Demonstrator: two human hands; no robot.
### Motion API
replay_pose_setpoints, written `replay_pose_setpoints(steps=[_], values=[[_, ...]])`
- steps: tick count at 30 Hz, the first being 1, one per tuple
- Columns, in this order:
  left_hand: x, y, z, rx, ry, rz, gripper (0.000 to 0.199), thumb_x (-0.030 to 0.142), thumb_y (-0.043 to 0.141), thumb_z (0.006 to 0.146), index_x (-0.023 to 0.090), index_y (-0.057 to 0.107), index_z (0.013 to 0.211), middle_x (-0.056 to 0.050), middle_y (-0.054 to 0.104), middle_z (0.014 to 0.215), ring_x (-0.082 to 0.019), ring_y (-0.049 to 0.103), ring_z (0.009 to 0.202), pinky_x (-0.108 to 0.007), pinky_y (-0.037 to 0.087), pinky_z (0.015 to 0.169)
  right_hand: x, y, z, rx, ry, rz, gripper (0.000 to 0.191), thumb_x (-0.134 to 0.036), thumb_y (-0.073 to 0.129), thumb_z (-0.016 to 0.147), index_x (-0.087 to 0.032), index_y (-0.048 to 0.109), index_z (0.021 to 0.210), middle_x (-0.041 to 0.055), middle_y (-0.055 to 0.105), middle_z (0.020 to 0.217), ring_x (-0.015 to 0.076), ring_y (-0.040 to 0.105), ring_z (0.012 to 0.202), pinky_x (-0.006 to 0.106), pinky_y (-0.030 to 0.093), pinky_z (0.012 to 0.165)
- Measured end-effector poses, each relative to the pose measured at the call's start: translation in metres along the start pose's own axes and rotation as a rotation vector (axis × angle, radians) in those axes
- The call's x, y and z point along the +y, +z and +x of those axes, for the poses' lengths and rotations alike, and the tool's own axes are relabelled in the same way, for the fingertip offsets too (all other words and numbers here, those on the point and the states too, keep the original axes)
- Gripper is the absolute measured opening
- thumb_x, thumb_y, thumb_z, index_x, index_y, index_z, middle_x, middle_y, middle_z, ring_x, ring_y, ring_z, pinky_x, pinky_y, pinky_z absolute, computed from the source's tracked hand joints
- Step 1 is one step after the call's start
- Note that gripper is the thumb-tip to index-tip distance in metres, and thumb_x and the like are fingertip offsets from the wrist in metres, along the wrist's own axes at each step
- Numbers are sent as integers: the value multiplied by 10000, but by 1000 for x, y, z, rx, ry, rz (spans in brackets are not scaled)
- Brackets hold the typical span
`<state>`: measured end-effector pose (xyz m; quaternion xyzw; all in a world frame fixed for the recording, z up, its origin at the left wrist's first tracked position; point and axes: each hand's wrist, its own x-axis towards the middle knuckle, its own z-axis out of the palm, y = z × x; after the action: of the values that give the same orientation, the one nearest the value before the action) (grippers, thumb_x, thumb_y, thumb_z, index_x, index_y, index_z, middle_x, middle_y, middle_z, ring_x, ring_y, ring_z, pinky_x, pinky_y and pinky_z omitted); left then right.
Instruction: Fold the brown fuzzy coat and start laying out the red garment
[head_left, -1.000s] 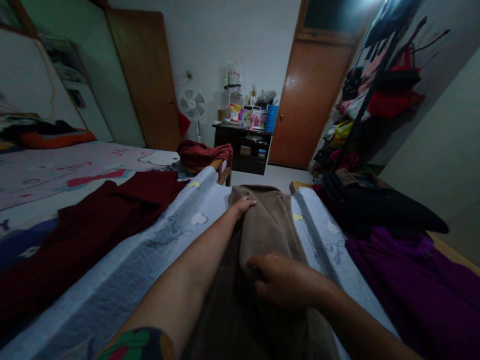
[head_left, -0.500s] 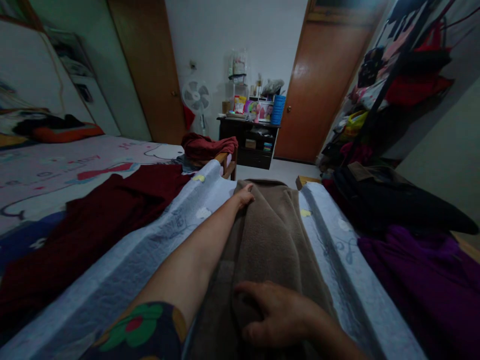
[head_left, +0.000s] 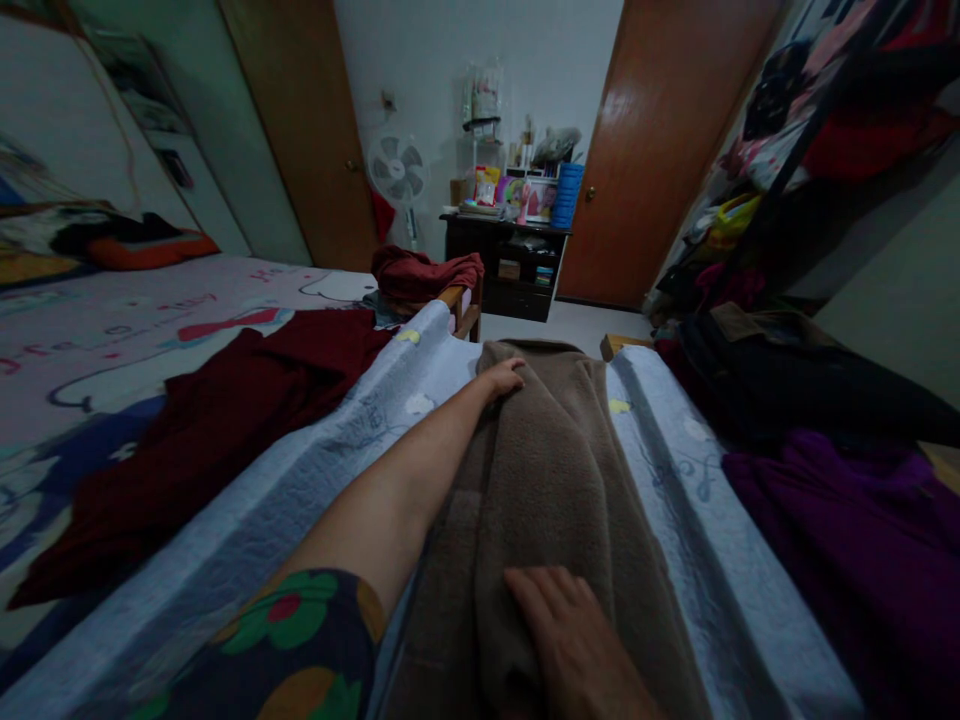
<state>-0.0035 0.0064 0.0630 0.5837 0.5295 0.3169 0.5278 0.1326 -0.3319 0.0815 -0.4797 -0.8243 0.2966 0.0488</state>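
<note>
A brown fleecy garment (head_left: 544,470), folded long and narrow, lies over a white and grey quilted cover (head_left: 675,490). My left hand (head_left: 504,378) rests on the garment's far left part, arm stretched out, fingers extended and holding nothing. Closer to me, my right hand (head_left: 574,635) lies palm down on the garment's near part, with its fingers straight and flat. The garment's nearest end runs out of view below. A sleeve with a flower print (head_left: 281,640) covers my upper left arm.
To the left, a dark red garment (head_left: 217,420) is spread on a printed bed sheet (head_left: 150,300). A purple garment (head_left: 847,540) and a dark folded pile (head_left: 802,370) lie to the right. Beyond the cover are a red cloth bundle (head_left: 424,275), a fan (head_left: 397,168) and a black cabinet (head_left: 487,250).
My right hand has gone from curled, thumb apart, to flat on the garment. My left hand's fingers have stretched out over the cloth. The camera view has shifted slightly.
</note>
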Motion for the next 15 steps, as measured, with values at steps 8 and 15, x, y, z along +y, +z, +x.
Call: replay_pose_setpoints(steps=[8, 15], values=[[-2, 3, 0, 37, 12, -20, 718, 110, 670, 659, 190, 522, 1357, -40, 690, 907, -200, 627, 788, -299, 488, 751, 8, 2, 2, 58, -150, -110, 320, -161, 517, 847, -241, 597, 1147, 47, 662, 1179, 235, 577, 1044, 343, 410, 904], [-7, 6, -8, 49, 41, -35, 727, 117, 666, 682, 190, 493, 1385, -48, 689, 946, -197, 621, 809, -290, 478, 774, -2, -18, -5, -10, -56, 30, 540, -135, 525, 621, -209, 599, 1151, 70, 617, 1228, 243, 515, 1129, 351, 346, 1010]])
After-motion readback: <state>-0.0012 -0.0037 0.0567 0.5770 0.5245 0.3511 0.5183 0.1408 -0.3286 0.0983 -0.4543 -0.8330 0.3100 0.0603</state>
